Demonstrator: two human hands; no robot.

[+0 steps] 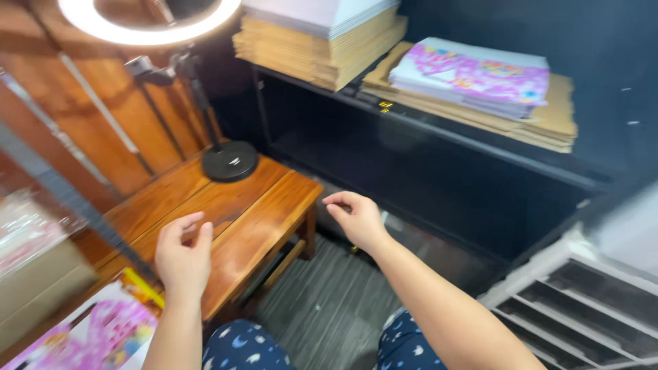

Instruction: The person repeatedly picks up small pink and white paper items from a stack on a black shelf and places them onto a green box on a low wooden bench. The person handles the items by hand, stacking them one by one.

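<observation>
Left hand (184, 255): loosely open, empty, hovering over wooden table (253, 219) | Right hand (356, 218): fingers curled, empty, forearm extended, held mid-air beside table edge.

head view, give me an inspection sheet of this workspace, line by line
surface: wooden table, bare in the middle, dark striped floor beside it
job's things: nothing held; left hand hovers over the table, right hand is raised past the table's edge over the floor
clutter: pink printed sheets at the table's near left corner
grippers: both hands empty, fingers loosely curled
cables: nothing seen
surroundings: lit ring light on a stand with a round black base; black shelf carrying flat cardboard stacks and a pink printed stack; white slotted rack at the right
</observation>
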